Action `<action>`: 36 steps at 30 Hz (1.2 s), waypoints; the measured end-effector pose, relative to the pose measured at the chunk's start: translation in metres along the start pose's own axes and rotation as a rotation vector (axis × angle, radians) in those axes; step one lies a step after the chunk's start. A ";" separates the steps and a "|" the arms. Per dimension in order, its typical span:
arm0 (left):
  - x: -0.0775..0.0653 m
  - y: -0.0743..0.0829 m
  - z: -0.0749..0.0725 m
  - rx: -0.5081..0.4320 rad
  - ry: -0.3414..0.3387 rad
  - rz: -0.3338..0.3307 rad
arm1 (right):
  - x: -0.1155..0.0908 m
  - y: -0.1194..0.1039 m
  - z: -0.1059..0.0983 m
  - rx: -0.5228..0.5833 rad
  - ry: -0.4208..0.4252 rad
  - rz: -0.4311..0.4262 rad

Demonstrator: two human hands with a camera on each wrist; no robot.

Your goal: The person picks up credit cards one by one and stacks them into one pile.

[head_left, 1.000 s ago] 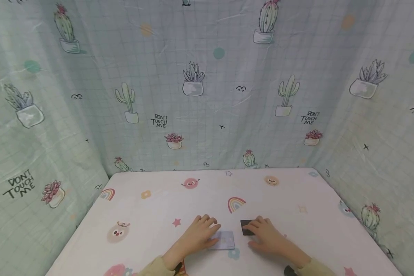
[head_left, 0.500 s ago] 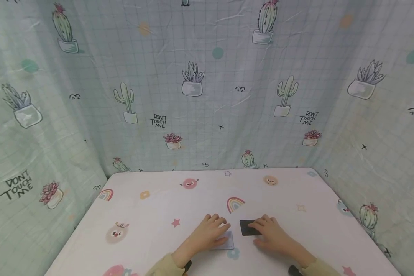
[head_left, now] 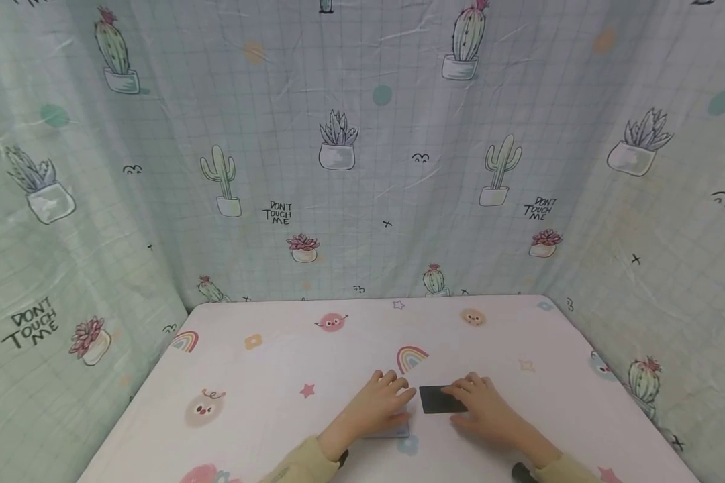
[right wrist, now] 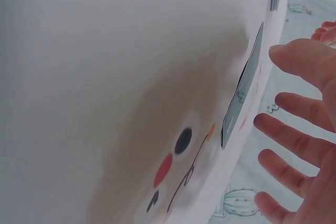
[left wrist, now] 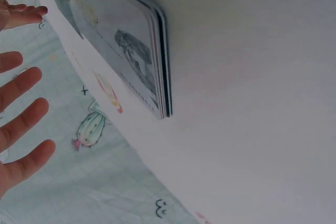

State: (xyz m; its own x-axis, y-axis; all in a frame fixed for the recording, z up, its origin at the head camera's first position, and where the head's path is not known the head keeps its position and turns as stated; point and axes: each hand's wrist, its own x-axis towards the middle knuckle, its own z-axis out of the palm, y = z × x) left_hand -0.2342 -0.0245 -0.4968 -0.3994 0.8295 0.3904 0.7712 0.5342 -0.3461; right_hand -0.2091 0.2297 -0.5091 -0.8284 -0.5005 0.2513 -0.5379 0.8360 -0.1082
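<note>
A stack of pale bluish cards (head_left: 391,432) with rounded corners lies on the table; the left wrist view shows its layered edge and the printed top card (left wrist: 121,40). Over it hovers my left hand (head_left: 382,404), fingers spread and apart from the stack in the left wrist view. To the stack's right lies one thin black card (head_left: 436,400), flat and seen as a glossy sheet (right wrist: 244,90) in the right wrist view. My right hand (head_left: 486,414) is above the black card's right end, with spread fingers and nothing held. In the head view both hands partly hide the cards.
The white table (head_left: 266,376) carries printed rainbows, stars and smiling faces. A cactus-patterned curtain (head_left: 362,194) encloses its back and both sides. A black strap piece (head_left: 522,473) shows beneath the right sleeve.
My left hand has moved right, covering more of the card stack. My right hand has shifted slightly right, uncovering more of the black card. Both cards and stack stay in place.
</note>
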 end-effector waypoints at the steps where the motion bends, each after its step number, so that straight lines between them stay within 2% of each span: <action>1: 0.001 0.001 0.002 0.003 -0.007 0.003 | 0.000 0.001 0.000 -0.005 0.003 -0.003; 7: 0.010 0.006 0.010 0.006 -0.072 0.008 | -0.001 0.010 0.002 -0.020 -0.008 0.002; 12: 0.015 0.009 0.014 0.024 -0.077 0.006 | -0.003 0.016 0.001 -0.031 -0.016 -0.013; 21: 0.021 0.013 0.020 0.040 -0.101 -0.015 | -0.004 0.022 -0.002 -0.085 0.032 -0.061; 27: 0.027 0.017 0.024 0.040 -0.151 -0.036 | -0.001 0.023 -0.002 -0.067 -0.021 -0.028; 36: 0.035 0.022 0.026 0.051 -0.210 -0.069 | 0.000 0.022 -0.001 -0.082 -0.025 -0.046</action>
State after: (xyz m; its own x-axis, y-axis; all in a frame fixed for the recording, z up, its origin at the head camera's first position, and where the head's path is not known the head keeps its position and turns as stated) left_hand -0.2440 0.0206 -0.5128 -0.5486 0.8038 0.2303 0.7147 0.5937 -0.3698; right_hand -0.2209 0.2488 -0.5105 -0.8075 -0.5431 0.2302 -0.5616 0.8272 -0.0182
